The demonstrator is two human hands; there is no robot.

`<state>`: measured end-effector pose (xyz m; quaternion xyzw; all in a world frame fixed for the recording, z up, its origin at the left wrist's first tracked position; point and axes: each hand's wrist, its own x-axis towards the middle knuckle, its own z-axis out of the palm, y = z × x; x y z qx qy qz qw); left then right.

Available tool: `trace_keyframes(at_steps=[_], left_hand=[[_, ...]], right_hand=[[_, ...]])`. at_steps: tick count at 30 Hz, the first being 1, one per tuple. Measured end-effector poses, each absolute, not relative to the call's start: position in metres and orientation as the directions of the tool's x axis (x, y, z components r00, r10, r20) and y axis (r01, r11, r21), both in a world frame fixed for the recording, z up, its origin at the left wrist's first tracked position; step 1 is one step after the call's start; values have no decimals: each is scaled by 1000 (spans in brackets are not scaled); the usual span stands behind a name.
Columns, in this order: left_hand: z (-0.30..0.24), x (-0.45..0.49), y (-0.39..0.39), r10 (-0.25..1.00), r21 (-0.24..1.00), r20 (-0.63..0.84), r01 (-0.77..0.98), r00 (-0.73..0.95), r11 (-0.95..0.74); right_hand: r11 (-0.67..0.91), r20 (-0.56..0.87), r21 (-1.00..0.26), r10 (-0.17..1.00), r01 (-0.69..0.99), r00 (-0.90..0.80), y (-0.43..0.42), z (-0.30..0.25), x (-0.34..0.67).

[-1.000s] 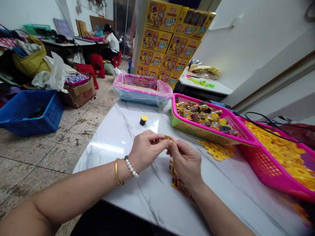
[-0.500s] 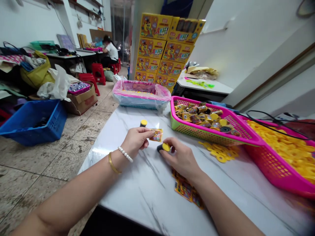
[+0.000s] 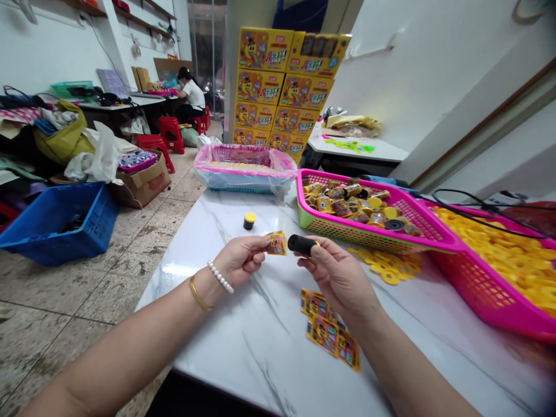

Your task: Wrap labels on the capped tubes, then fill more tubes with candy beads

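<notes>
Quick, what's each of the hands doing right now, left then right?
Left hand: closed, pinching a small yellow wrapper by its edge.
Right hand: closed around a black tube.

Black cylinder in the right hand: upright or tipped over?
Tipped: the black cylinder lies nearly sideways in the right hand, its round end facing the printed yellow piece in the left hand.

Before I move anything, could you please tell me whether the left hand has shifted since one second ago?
Yes, the left hand has moved to the left, judged against the standing yellow-topped black container.
</notes>
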<state>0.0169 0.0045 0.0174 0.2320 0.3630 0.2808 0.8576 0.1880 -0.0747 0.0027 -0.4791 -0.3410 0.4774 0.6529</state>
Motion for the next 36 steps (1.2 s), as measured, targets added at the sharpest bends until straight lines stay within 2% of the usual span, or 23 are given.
trace_keyframes(at_steps=[4,11,16,21,24,29,34,36], left_hand=[[17,16,2,621,589,-449,-310,642,746],[13,17,0,612,605,-407,-302,678,737],[2,20,-3,694,740,-310,-294,650,605],[2,20,-5,776,837,-276,-255,567,484],[5,18,-4,836,908,-216,-212,504,362],[2,15,2,688,931,-160,-124,708,344],[-5,16,5,714,952,-144,-101,685,289],[-5,17,3,704,954,-138,-98,696,284]], right_hand=[[67,-22,-960,951,-272,310,-75,0,190],[75,62,-997,929,-21,365,-81,4,185],[110,91,-993,951,-48,294,-85,8,174],[284,303,-953,870,106,390,-87,4,174],[333,377,-926,849,179,369,-87,1,175],[307,363,-917,907,254,214,-86,-5,179],[284,353,-906,917,312,188,-85,-5,187],[314,403,-858,902,406,156,-86,-2,190]])
